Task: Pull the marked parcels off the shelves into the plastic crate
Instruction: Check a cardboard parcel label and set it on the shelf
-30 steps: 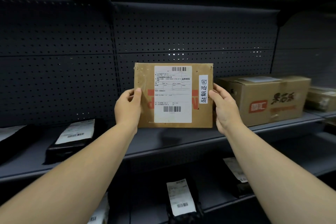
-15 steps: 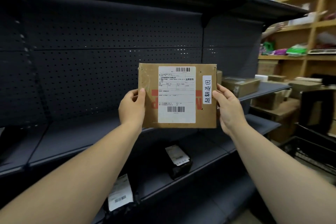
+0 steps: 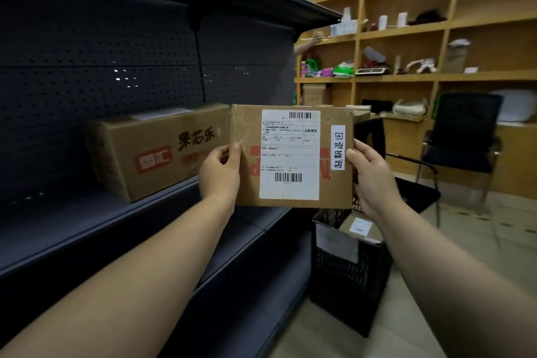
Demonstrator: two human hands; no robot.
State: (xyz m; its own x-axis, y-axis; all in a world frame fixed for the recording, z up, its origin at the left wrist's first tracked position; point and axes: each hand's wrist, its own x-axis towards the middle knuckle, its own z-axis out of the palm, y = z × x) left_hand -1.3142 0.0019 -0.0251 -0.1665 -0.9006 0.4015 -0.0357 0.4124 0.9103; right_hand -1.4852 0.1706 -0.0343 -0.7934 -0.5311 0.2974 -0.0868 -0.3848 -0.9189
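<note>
I hold a flat brown cardboard parcel point(image 3: 290, 154) upright in front of me, off the shelf. It bears a white shipping label and a narrow white handwritten sticker near its right edge. My left hand point(image 3: 219, 174) grips its left edge, thumb on the front. My right hand point(image 3: 370, 174) grips its right edge. Below and right of the parcel, a black plastic crate point(image 3: 345, 279) stands on the floor at the end of the shelving, with at least one parcel point(image 3: 359, 227) inside it.
A dark metal shelf unit point(image 3: 116, 227) with a pegboard back runs along the left; a large printed carton point(image 3: 157, 151) sits on it. Wooden shelving point(image 3: 406, 78) with assorted goods lines the far wall. A black chair point(image 3: 462, 148) stands at right. Another person's arm point(image 3: 308, 42) reaches there.
The view has swung right, from the dark shelves to the shelf end, bringing the crate, chair and wooden shelving into sight. Both hands keep the same grip on the parcel.
</note>
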